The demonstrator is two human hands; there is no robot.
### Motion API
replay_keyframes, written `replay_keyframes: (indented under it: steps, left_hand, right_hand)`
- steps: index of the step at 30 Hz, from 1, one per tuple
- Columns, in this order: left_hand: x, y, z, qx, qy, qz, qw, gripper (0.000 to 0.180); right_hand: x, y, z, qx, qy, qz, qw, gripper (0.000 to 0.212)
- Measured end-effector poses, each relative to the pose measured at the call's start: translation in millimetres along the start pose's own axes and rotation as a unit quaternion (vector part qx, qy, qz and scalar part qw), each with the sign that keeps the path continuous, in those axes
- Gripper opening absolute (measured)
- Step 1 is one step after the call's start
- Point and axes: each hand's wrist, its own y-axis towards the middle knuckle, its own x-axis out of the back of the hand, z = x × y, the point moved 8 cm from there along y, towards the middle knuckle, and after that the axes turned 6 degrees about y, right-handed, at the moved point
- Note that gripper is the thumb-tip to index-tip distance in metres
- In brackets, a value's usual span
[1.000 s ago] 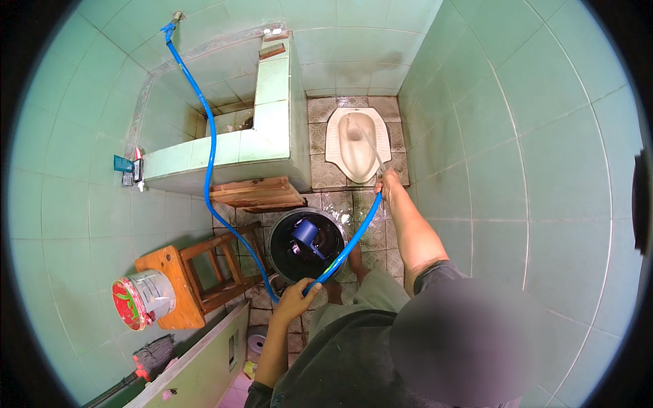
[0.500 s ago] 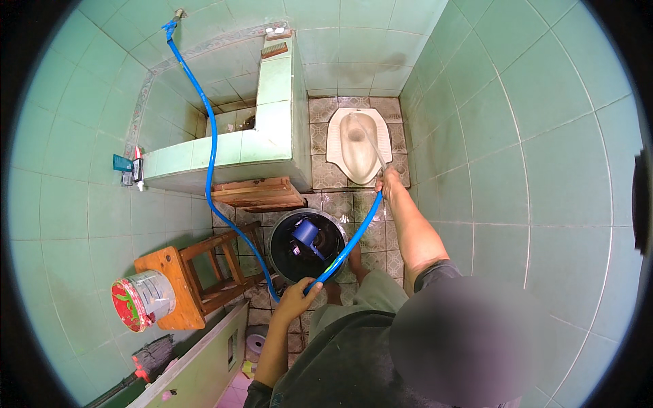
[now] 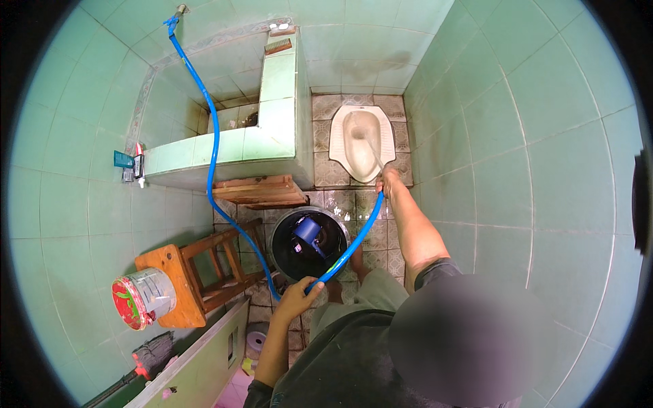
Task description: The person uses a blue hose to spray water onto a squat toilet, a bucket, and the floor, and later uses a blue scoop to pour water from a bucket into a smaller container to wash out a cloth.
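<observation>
A blue hose (image 3: 216,146) runs from a wall tap (image 3: 180,10) at the far left, down past a low tiled wall, and up between my hands. My right hand (image 3: 388,182) is closed around its end, at the near rim of a white squat toilet (image 3: 335,146). From there a stream of water (image 3: 375,158) shoots into the bowl. My left hand (image 3: 299,298) grips the hose lower down, close to my body. Under the hose stands a round dark tub (image 3: 277,255) with a blue dipper (image 3: 307,231) in it.
A wooden stool (image 3: 170,285) bears a clear bucket (image 3: 146,299) lying on its side. Wooden boards (image 3: 258,192) lean by the tiled basin wall (image 3: 269,139), which carries a brush (image 3: 277,46). A broom (image 3: 153,353) and a pale door (image 3: 197,360) are at the lower left.
The water stream now strikes lower in the toilet bowl, nearer to me; before, it reached the far end. Both hands keep their hold on the hose. The view has shifted very slightly.
</observation>
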Motion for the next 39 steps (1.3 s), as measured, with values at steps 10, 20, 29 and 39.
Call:
replay_keyframes:
  steps: [10, 20, 29, 39]
  left_hand:
    - [-5.2, -3.6, 12.5, 0.008, 0.001, 0.0, 1.0, 0.047]
    - [-3.2, -16.7, 20.4, 0.033, -0.032, 0.023, 0.999, 0.05]
    - [-13.0, -2.8, 15.9, -0.002, -0.016, 0.058, 0.998, 0.05]
    - [-13.8, 12.5, 1.5, 0.007, 0.031, 0.071, 0.997, 0.048]
  right_hand:
    - [-48.9, 7.3, 3.2, 0.071, -0.104, 0.061, 0.99, 0.041]
    - [-46.2, 30.3, -58.6, -0.001, -0.288, 0.064, 0.955, 0.025]
    - [62.7, 65.3, -90.9, -0.049, -0.228, -0.038, 0.972, 0.028]
    - [154.0, 40.1, -97.0, -0.027, 0.006, -0.192, 0.981, 0.029]
